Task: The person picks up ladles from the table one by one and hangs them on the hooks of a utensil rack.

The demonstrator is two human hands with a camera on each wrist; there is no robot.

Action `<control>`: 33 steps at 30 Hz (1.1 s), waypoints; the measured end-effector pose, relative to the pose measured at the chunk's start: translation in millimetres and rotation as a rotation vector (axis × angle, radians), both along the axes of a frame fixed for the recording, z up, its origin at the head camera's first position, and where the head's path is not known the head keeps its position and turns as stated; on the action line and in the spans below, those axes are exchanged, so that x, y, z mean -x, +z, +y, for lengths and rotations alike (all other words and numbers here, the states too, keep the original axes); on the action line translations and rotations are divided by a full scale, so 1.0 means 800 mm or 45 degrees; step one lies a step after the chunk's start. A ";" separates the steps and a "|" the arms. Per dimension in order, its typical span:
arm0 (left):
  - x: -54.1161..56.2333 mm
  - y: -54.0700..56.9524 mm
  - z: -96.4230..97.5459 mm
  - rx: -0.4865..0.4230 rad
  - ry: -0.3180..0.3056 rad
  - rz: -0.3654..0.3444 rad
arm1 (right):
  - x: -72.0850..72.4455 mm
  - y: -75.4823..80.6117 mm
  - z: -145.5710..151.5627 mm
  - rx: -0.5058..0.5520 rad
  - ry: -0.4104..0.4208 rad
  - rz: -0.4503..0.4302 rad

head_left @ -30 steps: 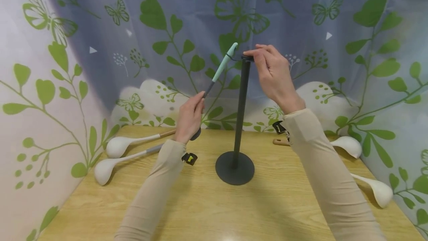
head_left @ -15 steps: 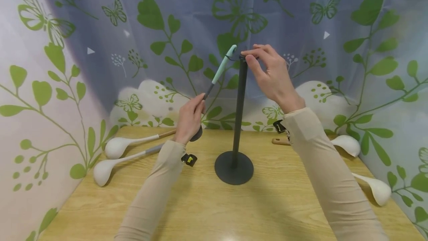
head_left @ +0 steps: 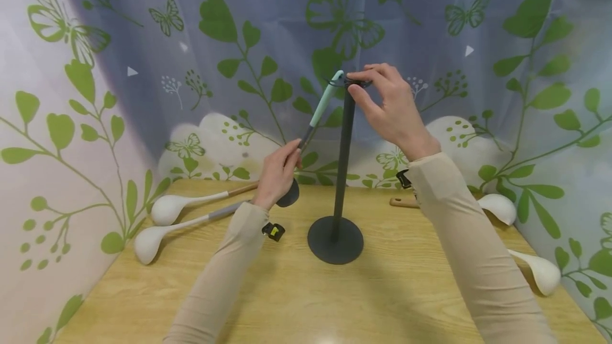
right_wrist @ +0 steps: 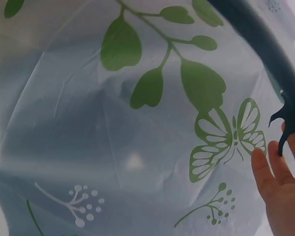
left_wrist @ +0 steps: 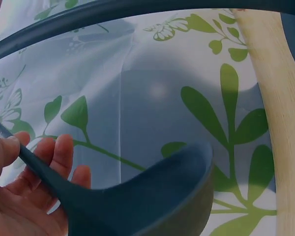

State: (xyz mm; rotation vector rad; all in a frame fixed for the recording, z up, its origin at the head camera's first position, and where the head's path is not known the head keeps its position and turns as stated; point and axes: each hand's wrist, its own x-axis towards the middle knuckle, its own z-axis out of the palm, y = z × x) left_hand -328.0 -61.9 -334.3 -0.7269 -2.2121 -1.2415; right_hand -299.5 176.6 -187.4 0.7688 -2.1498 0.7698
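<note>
Centre frame: left hand (head_left: 277,173) pinching mint-handled ladle (head_left: 323,104). Upper centre: right hand (head_left: 393,108) pinching hooked top of dark stand (head_left: 343,158).

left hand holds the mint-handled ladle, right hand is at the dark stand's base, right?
Not quite: the right hand is at the top of the dark stand, not its base, as the head view shows. The left hand does hold the mint-handled ladle.

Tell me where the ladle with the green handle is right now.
In the head view, the ladle is held in the left hand, near the middle of the picture, just left of the dark stand.
</note>
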 end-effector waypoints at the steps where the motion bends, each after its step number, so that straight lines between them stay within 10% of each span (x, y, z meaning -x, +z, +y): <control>1: 0.000 0.000 0.001 0.007 -0.011 -0.006 | 0.000 0.000 0.001 -0.013 -0.005 0.016; 33: 0.008 -0.013 0.048 0.094 -0.020 -0.060 | 0.003 -0.009 -0.009 0.015 -0.033 0.286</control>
